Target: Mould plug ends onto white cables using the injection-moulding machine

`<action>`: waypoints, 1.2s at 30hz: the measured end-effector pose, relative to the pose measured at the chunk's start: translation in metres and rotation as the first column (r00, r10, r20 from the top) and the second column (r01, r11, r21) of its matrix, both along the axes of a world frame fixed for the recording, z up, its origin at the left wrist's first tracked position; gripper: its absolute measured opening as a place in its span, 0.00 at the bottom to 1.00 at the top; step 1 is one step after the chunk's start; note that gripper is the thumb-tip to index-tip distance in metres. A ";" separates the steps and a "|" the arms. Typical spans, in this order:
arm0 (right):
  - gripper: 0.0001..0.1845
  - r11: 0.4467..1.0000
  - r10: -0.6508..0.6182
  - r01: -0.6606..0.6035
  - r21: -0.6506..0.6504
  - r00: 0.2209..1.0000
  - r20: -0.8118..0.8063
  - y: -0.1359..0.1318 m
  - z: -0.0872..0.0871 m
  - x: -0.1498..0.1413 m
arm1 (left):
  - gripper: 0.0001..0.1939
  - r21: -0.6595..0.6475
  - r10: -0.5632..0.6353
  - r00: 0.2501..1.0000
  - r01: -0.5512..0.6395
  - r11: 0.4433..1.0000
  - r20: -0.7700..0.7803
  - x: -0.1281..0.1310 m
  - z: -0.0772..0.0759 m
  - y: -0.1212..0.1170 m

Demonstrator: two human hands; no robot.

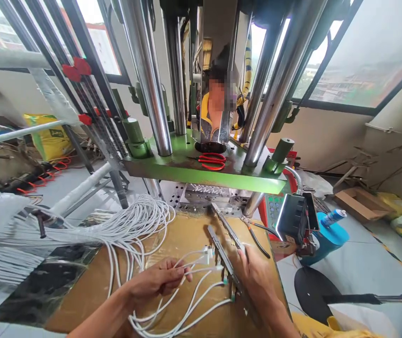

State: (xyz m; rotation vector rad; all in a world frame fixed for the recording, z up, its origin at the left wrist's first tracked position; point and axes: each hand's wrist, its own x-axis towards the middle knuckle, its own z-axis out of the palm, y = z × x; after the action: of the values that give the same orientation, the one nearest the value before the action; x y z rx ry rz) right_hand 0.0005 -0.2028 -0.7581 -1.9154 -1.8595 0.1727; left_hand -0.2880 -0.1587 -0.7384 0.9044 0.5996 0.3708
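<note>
My left hand (158, 279) is closed around several white cables (194, 270) whose moulded ends point right toward a long metal mould bar (222, 256). My right hand (257, 277) rests on the near part of that bar, fingers curled over it. A second metal bar (227, 227) lies just behind it on the brown worktop (183, 234). More white cable loops (183, 319) trail below my hands.
A big bundle of white cables (63, 234) hangs off a rack at left. The green press plate (201, 171) with chrome columns stands ahead, red scissors (212, 161) on it. Pliers (257, 234) lie at right. A person stands behind the machine.
</note>
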 end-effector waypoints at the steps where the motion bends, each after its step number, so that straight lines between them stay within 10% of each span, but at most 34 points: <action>1: 0.20 0.999 -0.027 0.027 -0.032 1.000 -0.005 0.001 0.001 0.003 | 0.21 -0.030 0.045 0.999 -0.044 0.999 0.015 -0.003 -0.001 -0.001; 8: 0.16 0.997 0.047 -0.052 0.065 0.997 0.065 -0.006 0.000 0.018 | 0.20 -0.081 0.135 0.983 -0.126 0.989 0.126 -0.005 -0.004 0.002; 11: 0.20 0.992 0.125 -0.124 0.018 0.969 -0.211 -0.007 0.004 -0.012 | 0.21 -0.090 0.130 0.979 -0.117 0.989 0.155 -0.004 -0.008 0.002; 13: 0.26 0.944 0.198 -0.312 -0.106 0.793 -0.576 -0.005 0.012 -0.048 | 0.21 -0.119 0.105 0.982 -0.087 0.989 0.156 -0.004 -0.012 0.001; 15: 0.30 0.847 0.103 -0.506 -0.163 0.457 -0.883 0.000 0.023 -0.086 | 0.21 -0.148 0.059 0.987 -0.037 0.988 0.148 -0.003 -0.015 -0.001; 18: 0.31 0.851 -0.101 -0.495 -0.175 0.172 -0.980 0.011 0.034 -0.127 | 0.22 -0.173 0.009 0.992 0.012 0.985 0.122 -0.003 -0.015 -0.006; 20: 0.26 0.904 -0.111 -0.378 -0.201 0.245 -0.963 0.017 0.037 -0.138 | 0.22 -0.176 0.026 0.993 -0.006 0.984 0.112 -0.003 -0.014 -0.010; 26: 0.21 0.952 0.040 -0.220 -0.210 0.775 -0.631 0.019 0.041 -0.133 | 0.21 -0.154 0.183 0.981 -0.171 0.973 0.064 0.000 -0.016 -0.022; 33: 0.20 0.911 0.019 -0.280 -0.302 0.761 -0.648 0.021 0.037 -0.134 | 0.21 -0.156 0.157 0.983 -0.141 0.978 0.090 -0.002 -0.015 -0.024; 36: 0.18 0.895 0.072 -0.322 -0.308 0.787 -0.612 0.008 0.033 -0.099 | 0.19 -0.199 0.365 0.929 -0.346 0.917 0.064 -0.031 0.006 -0.003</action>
State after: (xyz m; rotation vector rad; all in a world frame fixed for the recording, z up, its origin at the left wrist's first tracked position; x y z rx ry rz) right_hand -0.0988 -0.1950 -0.7249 -1.6097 -1.6536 1.1674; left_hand -0.3185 -0.1621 -0.7322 0.5922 0.6953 0.6743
